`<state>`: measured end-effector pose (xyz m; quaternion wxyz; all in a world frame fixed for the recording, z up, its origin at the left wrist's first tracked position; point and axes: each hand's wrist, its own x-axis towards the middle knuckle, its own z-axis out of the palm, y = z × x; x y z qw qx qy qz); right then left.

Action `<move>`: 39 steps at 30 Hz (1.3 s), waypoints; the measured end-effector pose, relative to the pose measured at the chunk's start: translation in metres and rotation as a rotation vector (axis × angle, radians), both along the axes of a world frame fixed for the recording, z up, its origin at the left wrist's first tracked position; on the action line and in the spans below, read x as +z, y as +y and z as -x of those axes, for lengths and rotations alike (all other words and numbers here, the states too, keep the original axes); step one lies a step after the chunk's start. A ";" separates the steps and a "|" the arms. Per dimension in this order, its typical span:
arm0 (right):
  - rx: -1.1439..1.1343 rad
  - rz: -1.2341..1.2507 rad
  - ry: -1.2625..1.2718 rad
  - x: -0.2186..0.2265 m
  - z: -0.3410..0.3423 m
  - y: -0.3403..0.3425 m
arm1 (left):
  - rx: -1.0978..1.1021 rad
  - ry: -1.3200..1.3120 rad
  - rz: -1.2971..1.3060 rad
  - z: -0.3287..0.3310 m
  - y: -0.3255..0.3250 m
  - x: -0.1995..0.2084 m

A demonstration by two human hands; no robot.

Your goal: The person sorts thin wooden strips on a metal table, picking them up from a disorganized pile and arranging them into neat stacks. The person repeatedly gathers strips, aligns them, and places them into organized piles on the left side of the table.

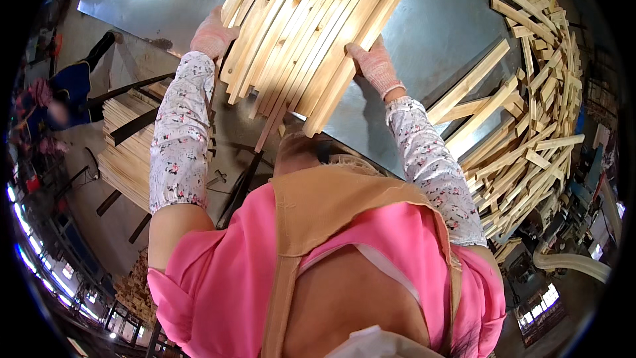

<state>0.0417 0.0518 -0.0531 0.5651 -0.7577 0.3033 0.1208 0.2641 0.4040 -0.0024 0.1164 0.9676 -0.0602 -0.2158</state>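
Note:
A broad bundle of pale wooden strips [298,33] lies between my two gloved hands, its near ends reaching past the edge of the metal table [457,13]. My left hand [213,34] is closed on the bundle's left side, the thumb over the outer strip. On the right side, my right hand [375,65] grips the outermost strip with its thumb on top; its other fingers are hidden below the wood. One darker, thin strip [270,127] sticks out further toward me than the others.
To the right rises a large, jumbled heap of wooden offcuts [530,139], with a few longer pieces [469,81] leaning onto the table. A neat stack of strips [126,152] sits on a rack at left. Beyond it is another person in blue [69,96]. A pale hose [573,264] runs at lower right.

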 end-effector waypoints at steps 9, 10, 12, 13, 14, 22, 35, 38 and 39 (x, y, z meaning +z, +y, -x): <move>-0.060 0.200 0.058 0.034 0.014 -0.007 | -0.283 -0.410 -0.166 0.015 -0.031 0.062; -0.055 0.185 0.059 0.038 0.021 -0.011 | -0.428 -0.295 -0.194 0.051 -0.063 0.089; -0.041 0.159 0.049 0.037 0.033 -0.030 | -0.712 -0.217 -0.053 0.113 -0.091 0.074; -0.063 0.128 0.055 0.023 0.043 -0.043 | -0.880 -0.248 0.108 0.149 -0.100 0.042; -0.058 0.116 0.099 0.026 0.048 -0.052 | -1.020 -0.301 0.210 0.178 -0.110 0.024; -0.025 0.280 0.026 0.016 0.081 -0.080 | -0.906 -0.068 -0.405 0.191 -0.159 0.029; 0.346 0.475 -0.152 0.082 0.042 -0.011 | -0.294 -0.287 0.208 0.168 -0.115 0.011; -0.084 1.088 -0.209 0.073 0.124 -0.087 | 0.033 -0.060 0.868 0.185 -0.145 0.027; -0.146 0.856 0.143 0.104 0.143 -0.109 | -0.009 -0.071 0.931 0.192 -0.148 0.026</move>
